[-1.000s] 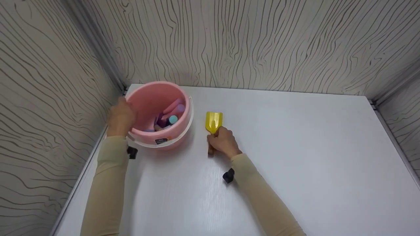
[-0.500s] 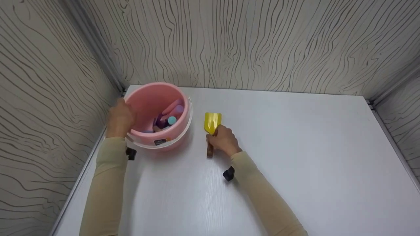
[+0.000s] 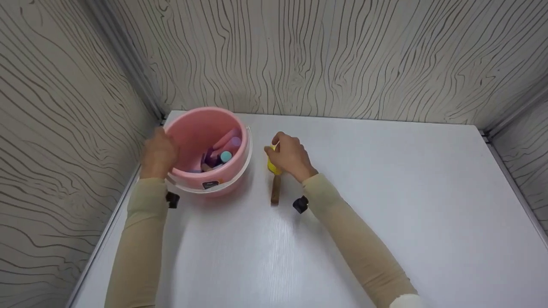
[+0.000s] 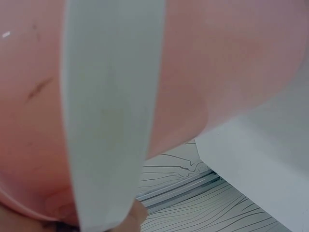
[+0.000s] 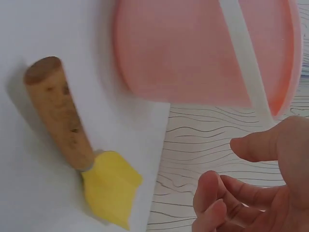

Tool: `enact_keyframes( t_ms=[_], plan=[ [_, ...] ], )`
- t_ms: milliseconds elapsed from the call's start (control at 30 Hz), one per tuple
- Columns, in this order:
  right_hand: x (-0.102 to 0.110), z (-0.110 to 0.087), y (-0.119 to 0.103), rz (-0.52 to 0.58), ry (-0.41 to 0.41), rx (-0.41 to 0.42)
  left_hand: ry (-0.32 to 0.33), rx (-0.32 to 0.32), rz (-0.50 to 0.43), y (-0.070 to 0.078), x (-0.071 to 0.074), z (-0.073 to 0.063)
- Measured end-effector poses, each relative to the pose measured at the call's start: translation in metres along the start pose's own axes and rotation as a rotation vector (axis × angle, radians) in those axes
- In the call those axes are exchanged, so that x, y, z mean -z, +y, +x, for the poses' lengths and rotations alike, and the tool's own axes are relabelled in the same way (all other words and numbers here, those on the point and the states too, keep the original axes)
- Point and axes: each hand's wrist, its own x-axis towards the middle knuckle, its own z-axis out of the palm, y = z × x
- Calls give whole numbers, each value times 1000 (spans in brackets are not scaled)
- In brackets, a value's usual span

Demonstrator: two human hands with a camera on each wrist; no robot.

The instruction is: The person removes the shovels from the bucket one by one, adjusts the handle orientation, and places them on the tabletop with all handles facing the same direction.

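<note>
At the left of the head view stands a pink bucket with a white carrying handle. My left hand grips its left rim; most of those fingers are hidden in the left wrist view. A small shovel with a yellow blade and a brown wooden handle lies on the table, right of the bucket. Over the blade, my right hand hovers with thumb and fingers apart and loosely bent, holding nothing; the right wrist view shows a gap between it and the shovel.
Inside the bucket lie several small items, among them a turquoise-capped one and a lilac one. The white table meets wood-grain-patterned panels at the back and sides.
My right hand has let go of the shovel's handle and moved forward, up over the blade. The shovel lies where it was. The left hand and bucket stay in place.
</note>
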Motion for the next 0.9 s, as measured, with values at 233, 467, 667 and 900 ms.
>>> enact_keyframes(
  t_ms=[233, 467, 667, 900],
  plan=[
    [22, 5, -36, -8, 40, 148, 7, -6, 13, 0, -1, 1],
    [31, 10, -76, -58, 78, 313, 30, -24, 40, 0, -1, 1],
    [29, 20, -102, -105, -6, 401, 12, -14, 30, -1, -1, 2],
    [26, 28, -113, -162, -109, 399, -4, 14, -13, 1, -1, 2]
  ],
)
